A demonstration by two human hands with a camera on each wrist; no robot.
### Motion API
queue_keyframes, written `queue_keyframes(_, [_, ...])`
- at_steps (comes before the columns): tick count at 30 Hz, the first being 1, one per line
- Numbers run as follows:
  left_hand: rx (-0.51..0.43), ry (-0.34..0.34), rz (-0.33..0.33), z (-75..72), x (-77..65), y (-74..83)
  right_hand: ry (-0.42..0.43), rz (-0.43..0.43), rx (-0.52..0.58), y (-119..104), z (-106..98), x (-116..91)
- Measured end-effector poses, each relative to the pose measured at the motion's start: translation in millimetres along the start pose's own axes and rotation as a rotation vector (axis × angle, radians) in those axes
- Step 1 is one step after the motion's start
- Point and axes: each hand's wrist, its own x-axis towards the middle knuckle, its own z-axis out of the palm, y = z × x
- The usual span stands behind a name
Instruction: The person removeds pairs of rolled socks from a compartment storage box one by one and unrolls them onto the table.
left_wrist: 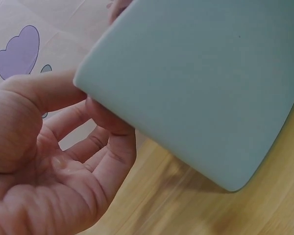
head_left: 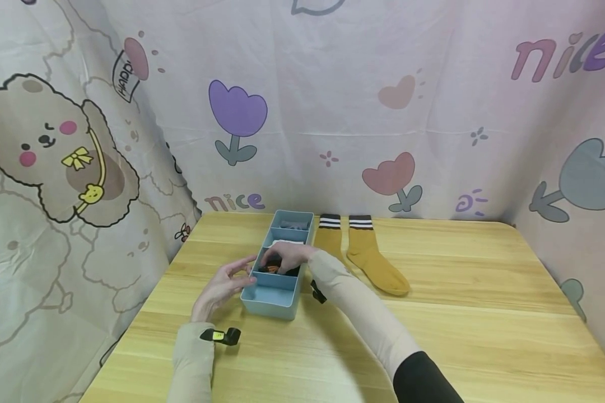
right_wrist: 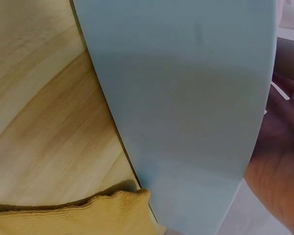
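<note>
A long blue divided storage box (head_left: 269, 308) stands on the table. My left hand (head_left: 225, 285) grips its left wall, with the thumb at the rim and the other fingers bent against the outside, as the left wrist view shows. My right hand (head_left: 288, 256) reaches over the right wall into a middle compartment. Its thumb and fingers bend around a black bundle (head_left: 293, 272) with orange on it, partly hidden by the hand. In the right wrist view the box's side wall (right_wrist: 181, 112) hides the fingertips.
Two mustard socks, a left one (head_left: 327, 239) and a right one (head_left: 370, 257), lie flat with striped cuffs away from me, right of the box. A grey folded item (head_left: 294, 225) fills the far compartment, a white one (head_left: 287, 242) the adjacent one. A printed curtain (head_left: 322, 112) hangs behind.
</note>
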Motion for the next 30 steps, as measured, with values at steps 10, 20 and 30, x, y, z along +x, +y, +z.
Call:
queue_keyframes(10, [-0.001, 0.006, 0.000, 0.8, -1.6, 2.7, 0.059, 0.026, 0.042, -2.7, -3.0, -11.6])
queue_keyframes(20, [0.024, 0.017, 0.003, 0.5, -1.9, 2.1, 0.150, -0.007, 0.153, -5.7, -6.0, -19.9])
queue_keyframes(30, [0.118, 0.104, 0.062, 10.2, -1.1, 10.4, 0.231, -0.081, 0.134, -6.6, -11.4, -28.9])
